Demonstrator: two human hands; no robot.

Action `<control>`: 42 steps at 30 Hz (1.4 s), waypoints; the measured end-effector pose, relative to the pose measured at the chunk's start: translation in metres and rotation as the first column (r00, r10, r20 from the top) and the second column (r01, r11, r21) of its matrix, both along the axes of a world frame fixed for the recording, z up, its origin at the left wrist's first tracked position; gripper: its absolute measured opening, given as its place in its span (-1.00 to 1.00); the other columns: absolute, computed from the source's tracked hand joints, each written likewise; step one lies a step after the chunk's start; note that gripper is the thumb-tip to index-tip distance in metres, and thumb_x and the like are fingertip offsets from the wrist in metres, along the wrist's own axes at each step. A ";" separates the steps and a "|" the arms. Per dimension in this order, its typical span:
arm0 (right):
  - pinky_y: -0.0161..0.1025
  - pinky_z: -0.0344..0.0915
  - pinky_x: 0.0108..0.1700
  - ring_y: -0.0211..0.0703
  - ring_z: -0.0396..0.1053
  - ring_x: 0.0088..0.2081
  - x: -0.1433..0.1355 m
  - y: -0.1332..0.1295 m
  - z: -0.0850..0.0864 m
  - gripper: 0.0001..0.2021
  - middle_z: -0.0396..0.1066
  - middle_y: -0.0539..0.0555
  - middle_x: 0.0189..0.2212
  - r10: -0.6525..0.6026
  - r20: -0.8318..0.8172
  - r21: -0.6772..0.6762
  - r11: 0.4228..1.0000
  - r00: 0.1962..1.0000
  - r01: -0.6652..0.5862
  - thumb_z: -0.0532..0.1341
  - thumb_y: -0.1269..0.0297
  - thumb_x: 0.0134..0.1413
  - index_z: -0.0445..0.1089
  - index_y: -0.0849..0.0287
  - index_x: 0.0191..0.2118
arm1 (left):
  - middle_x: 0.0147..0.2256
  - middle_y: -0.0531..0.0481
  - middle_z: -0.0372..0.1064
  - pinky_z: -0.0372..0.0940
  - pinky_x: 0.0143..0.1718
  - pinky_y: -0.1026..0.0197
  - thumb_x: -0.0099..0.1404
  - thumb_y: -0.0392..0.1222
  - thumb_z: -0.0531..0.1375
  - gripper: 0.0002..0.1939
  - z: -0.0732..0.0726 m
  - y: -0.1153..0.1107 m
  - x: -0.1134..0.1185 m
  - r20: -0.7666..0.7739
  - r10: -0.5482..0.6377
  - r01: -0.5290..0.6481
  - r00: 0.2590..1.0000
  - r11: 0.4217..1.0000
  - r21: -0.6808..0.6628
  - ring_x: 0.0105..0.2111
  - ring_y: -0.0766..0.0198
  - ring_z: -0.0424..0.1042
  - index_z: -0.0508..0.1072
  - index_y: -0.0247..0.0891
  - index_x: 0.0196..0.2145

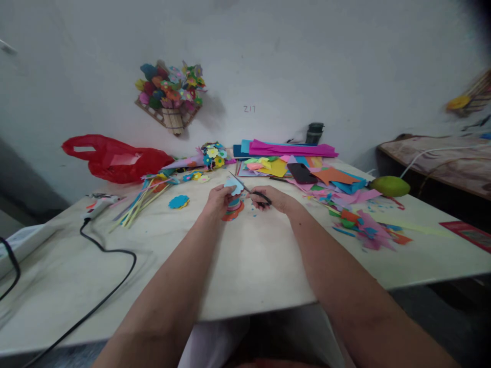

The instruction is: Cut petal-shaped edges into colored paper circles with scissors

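Pale-blue paper (pixel 234 185) | left hand (pixel 218 198) extended, fingers pinching it | right hand (pixel 273 197) inward, fingers gripping scissors (pixel 262 194)

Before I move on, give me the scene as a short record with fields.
left grip: holds a light blue paper piece with a scalloped edge
right grip: holds black-handled scissors, blades toward that piece
between hands: orange paper piece on the table
left side: blue scalloped cutout, glue gun with black cord, red bag
right side: dark phone, green fruit, mixed paper scraps
wall: basket of colorful flowers
unclear: whether the blades touch the paper
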State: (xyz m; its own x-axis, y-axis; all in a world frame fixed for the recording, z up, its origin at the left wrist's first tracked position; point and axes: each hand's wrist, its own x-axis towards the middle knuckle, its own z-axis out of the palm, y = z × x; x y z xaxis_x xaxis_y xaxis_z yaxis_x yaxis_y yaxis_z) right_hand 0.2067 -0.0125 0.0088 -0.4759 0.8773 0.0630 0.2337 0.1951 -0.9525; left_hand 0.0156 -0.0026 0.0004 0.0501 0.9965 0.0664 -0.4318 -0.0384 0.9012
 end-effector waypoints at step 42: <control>-0.43 -0.07 -0.72 -0.39 0.22 -0.70 -0.027 -0.003 -0.001 -0.80 0.34 -0.08 -0.65 -0.194 -0.232 -0.067 0.981 0.953 0.183 0.23 0.21 0.19 0.33 0.21 -0.40 | -0.53 0.07 0.38 0.31 -0.34 0.28 -0.11 -0.26 0.34 -0.78 0.001 -0.011 0.036 0.154 0.292 -0.277 0.944 0.955 -0.109 -0.50 0.35 0.41 0.35 -0.23 -0.52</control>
